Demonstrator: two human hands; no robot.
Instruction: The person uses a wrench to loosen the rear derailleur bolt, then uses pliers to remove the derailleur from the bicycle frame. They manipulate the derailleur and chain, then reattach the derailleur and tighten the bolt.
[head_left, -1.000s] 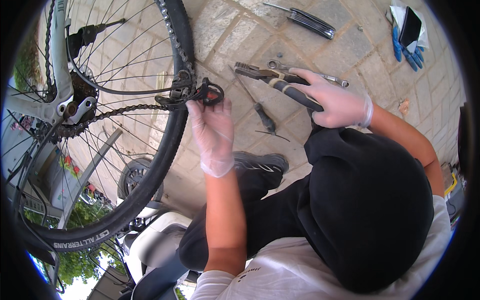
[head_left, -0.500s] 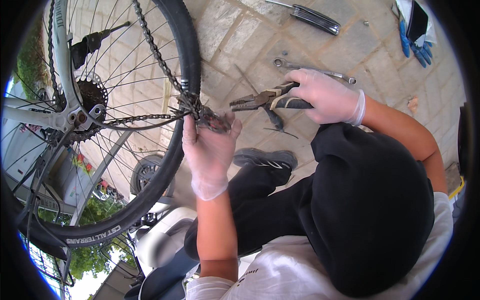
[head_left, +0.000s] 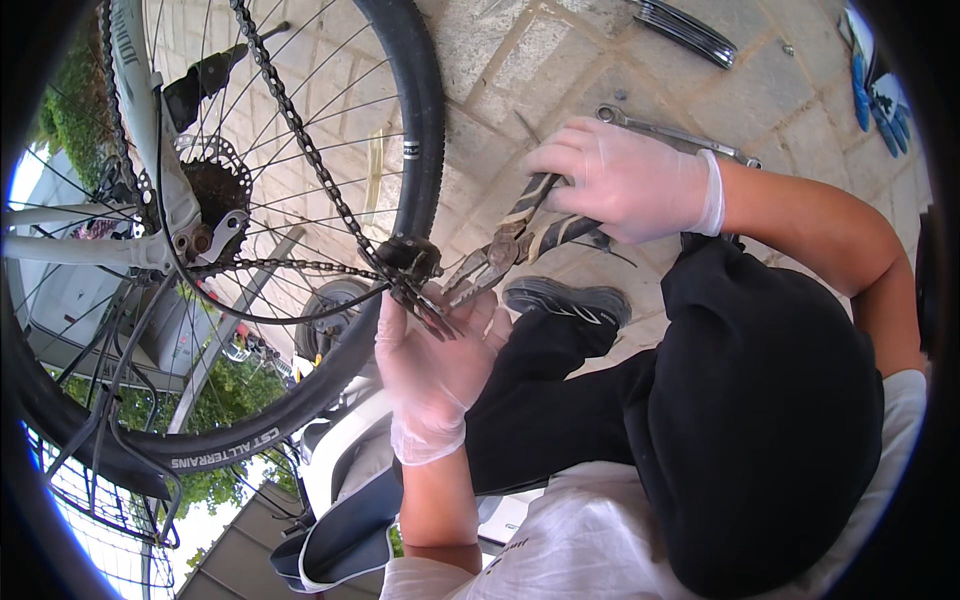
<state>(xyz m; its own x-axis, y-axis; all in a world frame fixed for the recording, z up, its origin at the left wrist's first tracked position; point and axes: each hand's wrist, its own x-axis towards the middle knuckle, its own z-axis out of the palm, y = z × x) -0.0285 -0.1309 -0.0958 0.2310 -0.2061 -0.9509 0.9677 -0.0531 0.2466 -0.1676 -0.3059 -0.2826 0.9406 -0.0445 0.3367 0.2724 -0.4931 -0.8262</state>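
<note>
My left hand [head_left: 435, 370], in a clear thin glove, cups the bicycle's rear derailleur [head_left: 410, 262] from below, its fingers curled around the lower part. My right hand [head_left: 635, 185], gloved the same way, grips a pair of pliers [head_left: 512, 245] by its spread, dark-and-tan handles. The plier jaws are parted and reach the derailleur just above my left fingers. Whether they bite on anything there, I cannot tell. A slack chain [head_left: 308, 150] runs from the derailleur up across the wheel, and another stretch goes to the rear sprocket [head_left: 228, 190].
The wheel's black tyre [head_left: 424, 120] curves close by my left hand. On the paving lie a combination wrench [head_left: 685, 132], a folded multi-tool [head_left: 690, 35] and a blue glove [head_left: 885, 125]. My shoe [head_left: 565, 298] stands below the pliers.
The pliers have swung toward the derailleur, their jaws now at it instead of apart from it. The derailleur has turned in my left hand. The whole view has shifted somewhat.
</note>
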